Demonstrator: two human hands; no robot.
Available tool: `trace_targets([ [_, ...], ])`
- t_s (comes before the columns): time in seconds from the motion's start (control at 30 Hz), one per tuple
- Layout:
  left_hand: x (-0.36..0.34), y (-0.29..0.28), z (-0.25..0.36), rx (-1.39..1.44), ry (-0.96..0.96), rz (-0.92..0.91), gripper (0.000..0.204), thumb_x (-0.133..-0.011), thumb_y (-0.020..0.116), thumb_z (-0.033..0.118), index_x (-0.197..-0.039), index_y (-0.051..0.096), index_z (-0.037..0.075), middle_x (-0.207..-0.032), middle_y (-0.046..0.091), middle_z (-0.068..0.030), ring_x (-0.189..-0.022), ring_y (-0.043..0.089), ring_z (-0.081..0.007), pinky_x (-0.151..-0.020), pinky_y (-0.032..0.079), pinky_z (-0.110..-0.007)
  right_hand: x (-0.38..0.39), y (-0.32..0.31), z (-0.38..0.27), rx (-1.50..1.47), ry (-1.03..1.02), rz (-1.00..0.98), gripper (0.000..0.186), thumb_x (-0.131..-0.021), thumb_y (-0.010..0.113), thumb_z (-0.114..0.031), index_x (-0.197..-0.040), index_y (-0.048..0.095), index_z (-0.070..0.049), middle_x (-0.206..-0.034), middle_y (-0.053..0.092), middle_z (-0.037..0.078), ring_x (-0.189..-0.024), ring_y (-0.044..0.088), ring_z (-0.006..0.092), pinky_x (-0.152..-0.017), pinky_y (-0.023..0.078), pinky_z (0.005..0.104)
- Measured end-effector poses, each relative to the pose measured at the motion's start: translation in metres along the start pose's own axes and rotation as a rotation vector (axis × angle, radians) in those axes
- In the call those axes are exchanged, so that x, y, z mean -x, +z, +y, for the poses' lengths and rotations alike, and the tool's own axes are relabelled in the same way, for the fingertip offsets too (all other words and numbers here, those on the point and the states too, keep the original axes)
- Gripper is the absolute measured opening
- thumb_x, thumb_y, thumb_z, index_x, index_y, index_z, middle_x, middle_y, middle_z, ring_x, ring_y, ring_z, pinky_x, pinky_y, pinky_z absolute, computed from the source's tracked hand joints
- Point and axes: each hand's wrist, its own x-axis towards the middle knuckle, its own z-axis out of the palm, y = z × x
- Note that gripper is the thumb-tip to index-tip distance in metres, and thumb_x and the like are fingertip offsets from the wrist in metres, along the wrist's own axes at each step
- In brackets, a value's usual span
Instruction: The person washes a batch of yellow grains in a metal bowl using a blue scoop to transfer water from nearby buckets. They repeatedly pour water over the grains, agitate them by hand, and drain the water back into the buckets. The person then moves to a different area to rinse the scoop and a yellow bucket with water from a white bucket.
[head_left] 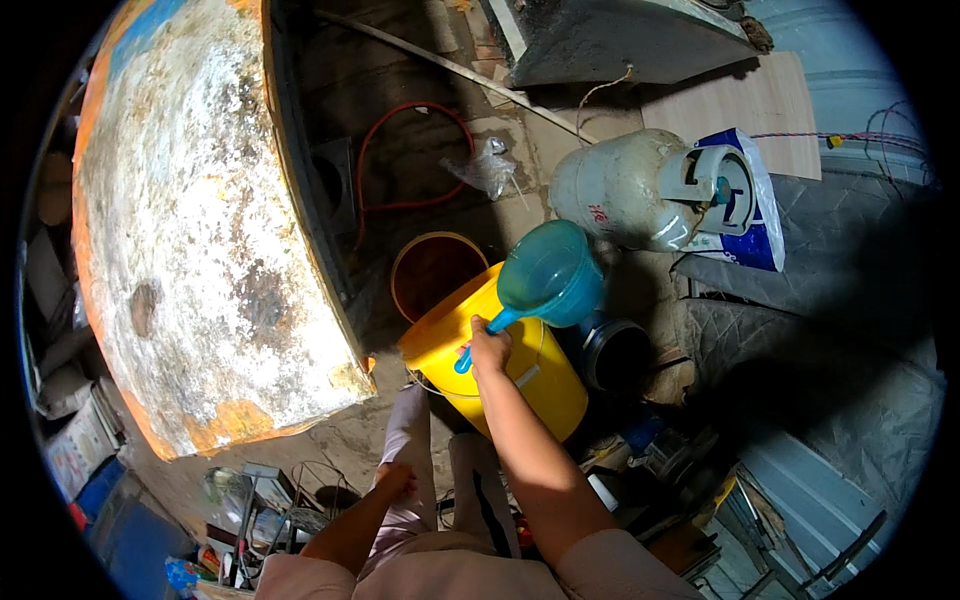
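Our right hand (489, 353) grips a round blue plastic dipper (552, 278) over a round yellow plastic bucket (535, 390); we cannot tell whether our left hand (397, 481) is closed

A grey gas cylinder (612, 180), lying on the floor (540, 140), is bearing small red characters (598, 215) on the lower edge of its body. Behind its collar (677, 180), a blue-and-white bag (757, 245) is displaying large dark-blue print, which the collar is partly hiding.
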Motion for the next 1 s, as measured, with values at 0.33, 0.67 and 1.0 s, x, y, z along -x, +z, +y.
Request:
trace_targets([
  [0.33, 0.004, 0.005, 0.001, -0.029, 0.038, 0.053, 0.026, -0.08, 0.051, 0.026, -0.077, 0.064, 0.004, -0.059, 0.062, -0.0112, -0.044, 0.058, -0.0167, -0.037, 0.044, -0.028, -0.024, 0.028, 0.02, 0.055, -0.102, 0.057, 0.017, -0.077, 0.063, -0.017, -0.079, 0.054, -0.002, -0.061, 0.057, 0.009, -0.047, 0.055, 0.0193, -0.046, 0.045, 0.0343],
  [0.67, 0.006, 0.026, -0.012, -0.057, 0.073, 0.154, 0.021, -0.082, 0.05, 0.017, -0.075, 0.061, 0.0, -0.057, 0.06, -0.0134, -0.043, 0.059, -0.0216, -0.036, 0.044, -0.032, 0.001, -0.046, 0.01, -0.442, 0.221, -0.183, 0.021, -0.078, 0.065, -0.016, -0.092, 0.053, -0.004, -0.082, 0.052, 0.008, -0.07, 0.055, 0.0179, -0.063, 0.056, 0.0367],
  [1.0, -0.023, 0.078, -0.05, -0.307, 0.23, 0.107, 0.017, -0.084, 0.05, 0.015, -0.08, 0.06, 0.001, -0.063, 0.061, -0.0124, -0.045, 0.058, -0.0204, -0.039, 0.047, -0.03, -0.008, -0.302, 0.266, -1.057, 0.157, -0.392, 0.005, -0.077, 0.056, -0.009, -0.076, 0.05, -0.008, -0.061, 0.048, 0.004, -0.049, 0.049, 0.0172, -0.045, 0.043, 0.0304],
])
